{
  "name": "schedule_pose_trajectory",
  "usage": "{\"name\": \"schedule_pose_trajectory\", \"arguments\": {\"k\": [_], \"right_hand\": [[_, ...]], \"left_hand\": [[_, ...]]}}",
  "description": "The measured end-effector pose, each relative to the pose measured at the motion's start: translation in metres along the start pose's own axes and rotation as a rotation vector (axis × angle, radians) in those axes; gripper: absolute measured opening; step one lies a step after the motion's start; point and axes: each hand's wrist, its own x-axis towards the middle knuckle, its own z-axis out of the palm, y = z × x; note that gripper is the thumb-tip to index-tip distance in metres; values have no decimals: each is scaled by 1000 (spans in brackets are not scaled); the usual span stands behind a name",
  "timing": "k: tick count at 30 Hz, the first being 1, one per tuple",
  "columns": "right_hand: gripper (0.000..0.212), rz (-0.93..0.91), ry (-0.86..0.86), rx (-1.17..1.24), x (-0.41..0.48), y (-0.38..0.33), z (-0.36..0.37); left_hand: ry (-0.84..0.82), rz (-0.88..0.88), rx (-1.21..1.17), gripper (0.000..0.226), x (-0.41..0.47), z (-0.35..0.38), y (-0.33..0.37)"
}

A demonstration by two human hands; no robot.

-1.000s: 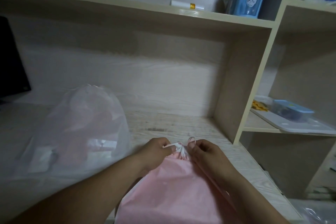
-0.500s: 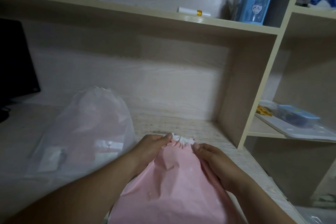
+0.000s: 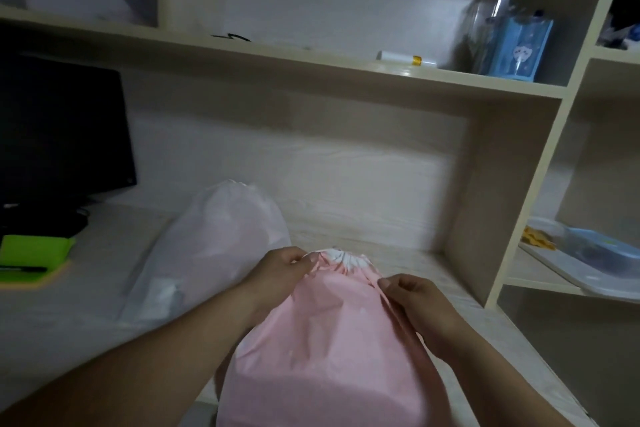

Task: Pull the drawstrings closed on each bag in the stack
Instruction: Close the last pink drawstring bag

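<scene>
free: desk (image 3: 374, 243) beyond bags | blocked: shelf upright (image 3: 485, 218) (right), monitor (image 3: 62, 135) (left)

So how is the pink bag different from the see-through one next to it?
The pink bag is solid pink; the clear bag is frosted and see-through. Both hands, left and right, hold the pink bag; the clear bag lies untouched. Both have gathered tops and lie on the desk.

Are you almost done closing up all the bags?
The white bag lying to the left looks cinched at its top. The pink bag is in hand: its mouth is gathered, with the left hand and right hand on its drawstrings. Whether more bags wait is out of sight.
</scene>
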Motion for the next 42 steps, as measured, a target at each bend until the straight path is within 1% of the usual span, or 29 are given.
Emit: {"name": "schedule_pose_trajectory", "arguments": {"k": [2, 4, 5, 7, 9, 10, 12, 14, 17, 18, 19, 20, 21, 22, 23, 24, 25, 26, 27, 28, 29, 30, 31, 32, 33, 35, 37, 42], "right_hand": [[28, -74, 87, 1, 0, -17, 13], [27, -141, 99, 30, 4, -37, 25], [28, -153, 58, 30, 5, -45, 30], [35, -131, -91, -8, 12, -57, 45], [39, -87, -197, -47, 22, -65, 61], [39, -90, -209, -45, 29, -71, 71], [39, -131, -133, -41, 43, -87, 90], [41, -203, -40, -73, 60, -109, 109], [39, -269, 24, -122, 96, -140, 134], [38, -264, 25, -142, 110, -148, 142], [38, -250, 16, -156, 122, -152, 147], [37, -231, -5, -165, 135, -157, 153], [35, -205, -33, -173, 145, -157, 158], [34, -177, -56, -196, 153, -156, 164], [33, -149, -58, -249, 162, -152, 169], [33, -124, -34, -342, 169, -146, 176], [36, -112, 25, -465, 174, -140, 182], [45, -126, 101, -572, 174, -135, 188], [56, -200, 175, -650, 172, -134, 194], [64, -344, 221, -721, 171, -132, 200], [67, -509, 221, -789, 171, -131, 206], [68, -624, 174, -841, 171, -130, 214], [68, -668, 99, -880, 173, -128, 223], [65, -643, 23, -910, 175, -121, 232], [60, -573, -42, -929, 178, -110, 241], [54, -440, -117, -910, 185, -83, 255], [54, -369, -150, -859, 191, -59, 267], [53, -346, -133, -791, 201, -36, 280]], "left_hand": [[-58, -58, -22, 37, -9, -19, 3], [-59, -55, -15, 33, -15, -42, 1], [-1, -23, 15, 33, -14, -52, 0], [178, 40, 23, 38, -6, -80, -2], [312, 69, -25, 31, 6, -108, 2], [358, 76, -13, 28, 13, -123, 7], [424, 88, 102, 31, 28, -148, 18], [509, 87, 292, 37, 44, -171, 34], [668, 96, 564, 29, 68, -201, 51], [724, 121, 662, 33, 74, -206, 53], [777, 207, 768, 41, 77, -205, 53], [802, 334, 865, 47, 82, -204, 51], [762, 459, 948, 51, 86, -198, 49], [643, 528, 1021, 54, 90, -191, 45], [482, 518, 1094, 58, 97, -184, 37], [330, 437, 1174, 63, 105, -180, 25], [218, 341, 1243, 69, 112, -176, 12], [145, 256, 1277, 73, 119, -175, -1], [99, 207, 1277, 75, 124, -175, -12], [69, 192, 1263, 76, 128, -175, -22], [56, 202, 1249, 76, 132, -176, -29], [52, 217, 1235, 76, 133, -176, -33], [45, 215, 1217, 75, 135, -177, -38], [28, 193, 1196, 73, 135, -178, -44], [9, 162, 1169, 73, 134, -178, -49], [-23, 104, 1136, 72, 132, -178, -66], [-19, 75, 1108, 73, 131, -175, -87], [45, 85, 1102, 73, 140, -168, -112]]}}
